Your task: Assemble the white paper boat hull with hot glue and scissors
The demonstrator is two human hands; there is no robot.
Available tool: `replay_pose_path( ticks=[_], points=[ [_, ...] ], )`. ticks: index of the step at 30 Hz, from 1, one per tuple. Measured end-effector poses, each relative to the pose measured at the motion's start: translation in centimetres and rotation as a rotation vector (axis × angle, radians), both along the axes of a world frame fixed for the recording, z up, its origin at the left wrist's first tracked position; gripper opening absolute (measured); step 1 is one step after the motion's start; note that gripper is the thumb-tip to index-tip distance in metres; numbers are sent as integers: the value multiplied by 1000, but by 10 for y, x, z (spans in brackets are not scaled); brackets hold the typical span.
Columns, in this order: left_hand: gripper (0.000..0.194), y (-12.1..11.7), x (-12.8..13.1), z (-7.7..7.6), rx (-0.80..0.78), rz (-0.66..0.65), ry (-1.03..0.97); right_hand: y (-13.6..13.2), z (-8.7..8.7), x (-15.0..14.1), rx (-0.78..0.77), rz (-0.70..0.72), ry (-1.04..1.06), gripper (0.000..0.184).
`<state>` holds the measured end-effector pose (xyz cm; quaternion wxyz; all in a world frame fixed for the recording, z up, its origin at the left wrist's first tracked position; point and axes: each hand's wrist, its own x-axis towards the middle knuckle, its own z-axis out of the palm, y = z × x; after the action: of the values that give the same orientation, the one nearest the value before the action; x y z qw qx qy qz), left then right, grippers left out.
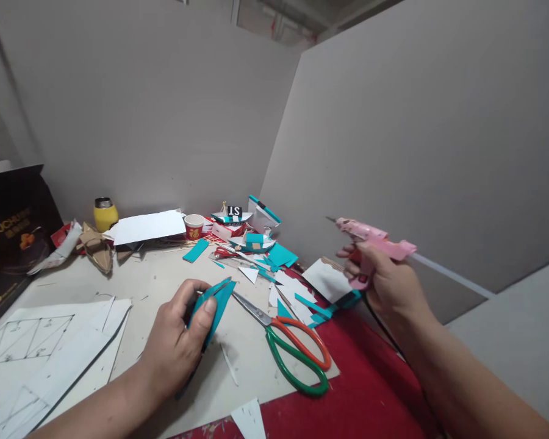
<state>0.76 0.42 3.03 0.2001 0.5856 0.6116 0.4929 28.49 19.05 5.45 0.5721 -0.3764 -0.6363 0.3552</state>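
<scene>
My left hand pinches a folded piece of teal card between thumb and fingers, above the pale work sheet. Part of the card is hidden behind the hand. On the right, my right hand grips a pink hot glue gun by its handle, raised in the air. The gun's nozzle points up and left, and a white glue stick runs out of its back. Scissors with one orange and one green handle lie just right of my left hand, their blades together.
Teal and white card scraps litter the right side. Behind stand small paper boats, a red paper cup, a yellow bottle and a cardboard boat. A black box and drawn sheets are left. Grey partitions enclose the table.
</scene>
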Motion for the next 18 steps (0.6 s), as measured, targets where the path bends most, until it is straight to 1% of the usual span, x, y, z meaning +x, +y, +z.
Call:
replay_pose_path(
  ticks=[2, 4, 7, 8, 9, 11, 14, 16, 18],
  points=[
    [27, 0, -1, 0, 47, -12, 77, -24, -1, -9, -55, 48, -10, 25],
    [23, 0, -2, -1, 94, -14, 148, -52, -3, -17, -139, 168, -31, 27],
    [22, -1, -4, -4, 152, -1, 237, -92, 0, -24, -107, 323, -206, 36],
    [23, 0, -4, -5, 160, 4, 258, -103, 4, -26, -59, 417, -280, 40],
    [24, 0, -4, -5, 163, 9, 272, -111, 8, -27, -1, 458, -351, 40],
    [24, 0, -4, -5, 152, 12, 289, -120, 15, -29, 146, 495, -490, 40],
    [23, 1, -2, -4, 147, 8, 302, -121, 18, -31, 341, 507, -678, 38],
    [23, 0, -1, -4, 157, -2, 308, -118, 14, -33, 432, 506, -772, 38],
    [24, -1, 0, -5, 172, -10, 320, -117, 8, -34, 507, 475, -839, 37]
  ],
)
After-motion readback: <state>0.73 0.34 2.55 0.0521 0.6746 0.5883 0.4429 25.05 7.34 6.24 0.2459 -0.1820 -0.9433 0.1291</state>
